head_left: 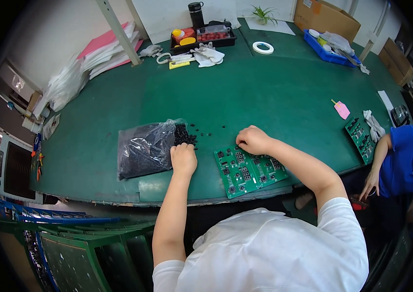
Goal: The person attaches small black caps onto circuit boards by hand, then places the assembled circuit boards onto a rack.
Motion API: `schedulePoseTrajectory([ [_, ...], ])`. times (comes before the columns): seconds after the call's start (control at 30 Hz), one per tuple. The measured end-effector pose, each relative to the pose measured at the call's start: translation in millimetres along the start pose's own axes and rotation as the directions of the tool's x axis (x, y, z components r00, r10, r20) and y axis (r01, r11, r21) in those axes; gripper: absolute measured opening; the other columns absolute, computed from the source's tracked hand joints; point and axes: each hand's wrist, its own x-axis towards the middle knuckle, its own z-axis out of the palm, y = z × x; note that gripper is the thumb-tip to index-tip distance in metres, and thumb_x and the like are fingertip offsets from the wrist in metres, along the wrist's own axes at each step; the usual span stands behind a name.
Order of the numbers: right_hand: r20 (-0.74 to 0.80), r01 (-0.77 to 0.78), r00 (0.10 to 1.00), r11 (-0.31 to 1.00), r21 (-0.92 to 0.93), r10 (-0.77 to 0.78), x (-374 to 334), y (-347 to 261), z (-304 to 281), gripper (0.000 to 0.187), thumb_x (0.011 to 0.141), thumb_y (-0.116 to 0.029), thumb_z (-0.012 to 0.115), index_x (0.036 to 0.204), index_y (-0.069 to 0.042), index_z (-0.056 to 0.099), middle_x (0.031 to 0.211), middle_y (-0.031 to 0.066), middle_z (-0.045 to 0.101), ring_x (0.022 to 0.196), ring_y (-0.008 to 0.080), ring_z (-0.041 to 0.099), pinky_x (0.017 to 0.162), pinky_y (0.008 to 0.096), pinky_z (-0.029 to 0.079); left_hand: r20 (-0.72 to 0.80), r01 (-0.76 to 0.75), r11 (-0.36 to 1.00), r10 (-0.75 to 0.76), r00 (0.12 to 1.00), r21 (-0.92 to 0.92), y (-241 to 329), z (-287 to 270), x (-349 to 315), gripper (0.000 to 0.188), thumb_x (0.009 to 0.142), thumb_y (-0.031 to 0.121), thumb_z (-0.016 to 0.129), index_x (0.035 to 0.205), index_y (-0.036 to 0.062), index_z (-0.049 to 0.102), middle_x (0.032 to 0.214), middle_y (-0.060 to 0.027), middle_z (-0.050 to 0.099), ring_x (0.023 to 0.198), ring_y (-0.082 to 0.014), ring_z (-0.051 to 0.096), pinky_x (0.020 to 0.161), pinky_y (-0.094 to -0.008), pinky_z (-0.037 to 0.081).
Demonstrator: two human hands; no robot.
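Observation:
A clear plastic bag (145, 150) full of small black pieces lies on the table left of centre. From its mouth spills a pile of small black parts (182, 134). My left hand (183, 158) is at the near side of that pile, fingers curled down; what they hold, if anything, is hidden. To the right lies a green circuit board (260, 179) with several digit displays and black button-like components. My right hand (254, 139) is over the board's far edge, its fingers pinched together. Anything between them is too small to make out.
A few loose black parts (210, 134) are scattered between bag and board. At the back stand a black tray (221, 41), tape roll (263, 47) and blue bin (330, 51). At right, a co-worker in a blue shirt (406, 158) sits near another circuit board (361, 140).

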Motion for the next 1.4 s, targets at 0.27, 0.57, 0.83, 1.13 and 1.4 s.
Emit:
schedulePoseTrajectory([
  [0.27, -0.029, 0.030, 0.999, 0.997, -0.068, -0.032, 3.8, -2.3, -2.2, 0.008, 0.075, -0.012, 0.057, 0.074, -0.009, 0.064, 0.076, 0.0066, 0.063, 0.079, 0.0273, 0.060, 0.079, 0.0406, 0.043, 0.015, 0.096, 0.995, -0.095, 0.995, -0.039, 8.4, -5.7, 3.6, 0.008, 0.073, 0.011, 0.064, 0.079, 0.0061, 0.061, 0.075, -0.0098, 0.059, 0.076, -0.0280, 0.058, 0.073, -0.0412, 0.040],
  [0.57, 0.058, -0.015, 0.998, 1.000, -0.013, 0.016, 2.1, -3.7, -0.7, 0.006, 0.074, -0.014, 0.058, 0.074, -0.008, 0.061, 0.075, 0.0081, 0.063, 0.077, 0.0286, 0.061, 0.076, 0.0419, 0.044, -0.030, -0.042, 0.997, 0.040, 0.999, -0.068, 8.0, -6.8, 7.2, 0.014, 0.073, 0.012, 0.065, 0.087, 0.0104, 0.067, 0.080, -0.0054, 0.057, 0.081, -0.0239, 0.056, 0.075, -0.0384, 0.039],
  [0.83, -0.077, 0.057, 0.996, 0.996, 0.071, -0.051, -1.3, 8.7, 7.4, 0.008, 0.075, -0.015, 0.059, 0.074, -0.008, 0.064, 0.075, 0.0073, 0.063, 0.079, 0.0280, 0.060, 0.075, 0.0414, 0.046, -0.058, -0.204, 0.979, 0.203, 0.977, -0.005, 7.9, -6.6, 13.8, 0.007, 0.072, 0.013, 0.066, 0.078, 0.0099, 0.065, 0.077, -0.0053, 0.054, 0.076, -0.0228, 0.055, 0.073, -0.0381, 0.038],
  [1.13, 0.167, 0.016, 0.986, 0.998, -0.066, -0.004, 18.8, 5.6, -2.3, 0.014, 0.075, -0.020, 0.059, 0.077, -0.008, 0.066, 0.082, 0.0096, 0.067, 0.076, 0.0324, 0.062, 0.068, 0.0434, 0.049, 0.055, -0.196, 0.981, 0.195, 0.979, 0.006, 12.3, 3.3, 19.8, 0.006, 0.075, 0.008, 0.055, 0.071, 0.0090, 0.060, 0.070, -0.0085, 0.056, 0.071, -0.0246, 0.057, 0.070, -0.0384, 0.038],
  [1.4, -0.016, -0.293, 0.956, 0.954, -0.069, 0.292, 89.4, -28.6, 30.9, 0.018, 0.074, -0.018, 0.058, 0.080, -0.004, 0.068, 0.084, 0.0161, 0.067, 0.081, 0.0337, 0.065, 0.071, 0.0448, 0.052, -0.097, -0.044, 0.911, 0.004, 0.995, -0.411, 41.3, -28.0, 12.8, 0.011, 0.077, 0.006, 0.061, 0.087, 0.0047, 0.064, 0.079, -0.0097, 0.064, 0.074, -0.0277, 0.060, 0.073, -0.0394, 0.042],
])
